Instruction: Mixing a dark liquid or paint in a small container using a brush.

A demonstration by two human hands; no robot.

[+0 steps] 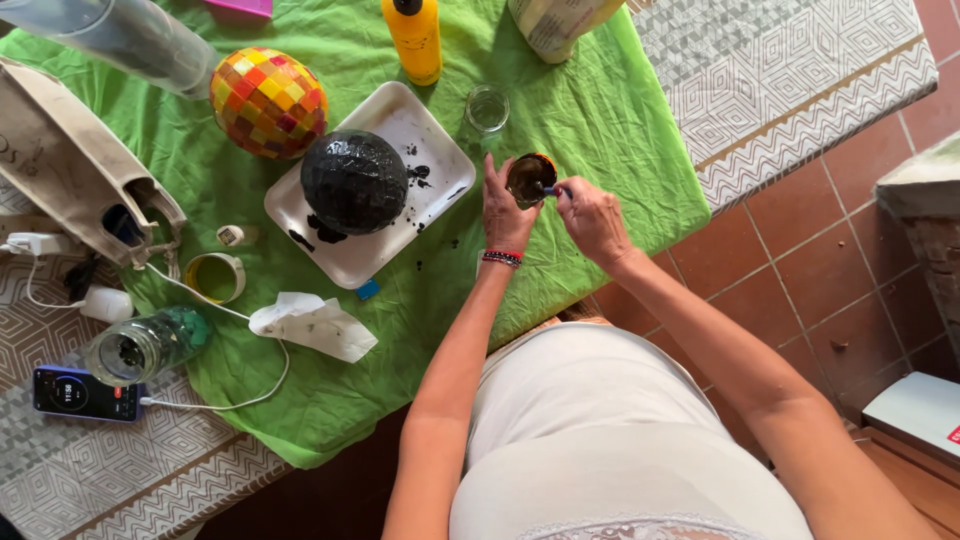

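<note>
— What is she holding over the green cloth [560, 110]?

— The left hand [506, 212] is wrapping around a small cup [530, 178], fingers closed on its wall. The cup is sitting up off the cloth, just right of the white tray [400, 110]. The right hand [592, 218] is pinching a thin tool [552, 190], probably a brush or stick, with its tip dipping into the cup.

— How is that cup likely handling?

— Light, I'd judge, and stiff enough to take a firm grip round the side. It is looking dark and wet inside, so the contents are probably runny and staining; tilting it would be risking a spill. Gripping low on the wall, away from the rim, is looking the cleanest hold.

— And the tool?

— Thin and light; a fingertip pinch near the top is suiting it. The blue end may be slippery if it is smeared, though I cannot tell.

— What is lying nearby?

— A black ball [354, 181] is resting on the tray with dark smears around it, a mosaic ball [268, 102] is lying beyond, and a small glass [487, 108] is standing near the cup. A crumpled tissue [312, 324] is lying well to the left.
</note>
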